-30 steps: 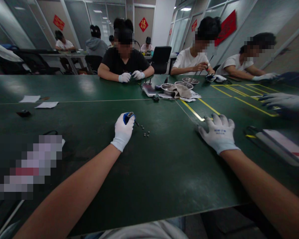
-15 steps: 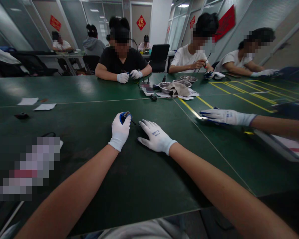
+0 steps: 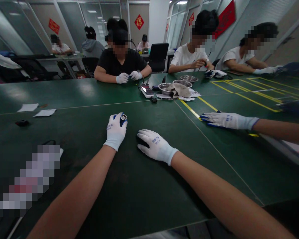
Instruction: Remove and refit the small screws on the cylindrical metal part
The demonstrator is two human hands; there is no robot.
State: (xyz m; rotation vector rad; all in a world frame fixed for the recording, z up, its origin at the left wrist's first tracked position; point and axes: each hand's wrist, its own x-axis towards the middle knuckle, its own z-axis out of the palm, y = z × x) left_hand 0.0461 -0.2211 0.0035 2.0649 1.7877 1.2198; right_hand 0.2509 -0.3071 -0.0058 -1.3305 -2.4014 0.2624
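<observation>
Both my hands wear white gloves with blue palms. My left hand (image 3: 115, 130) is closed around a small round object (image 3: 124, 117), whose dark, silver-rimmed end faces up between the fingers. To its right, my right hand (image 3: 154, 143) rests palm down on the green table (image 3: 144, 192), fingers stretched forward and thumb apart, with nothing visible in it. A gap of bare table separates the two hands.
A co-worker's gloved hand (image 3: 228, 120) lies flat at the right. Metal bowls (image 3: 165, 88), a cloth (image 3: 179, 90) and a small device (image 3: 147, 90) stand ahead. Papers (image 3: 45, 113) and a black object (image 3: 22, 123) are left. Several people sit beyond.
My left hand has shifted slightly left and turned, so the object's round end now shows. The thin dark piece beside it is no longer visible. My right hand sits a little lower in view.
</observation>
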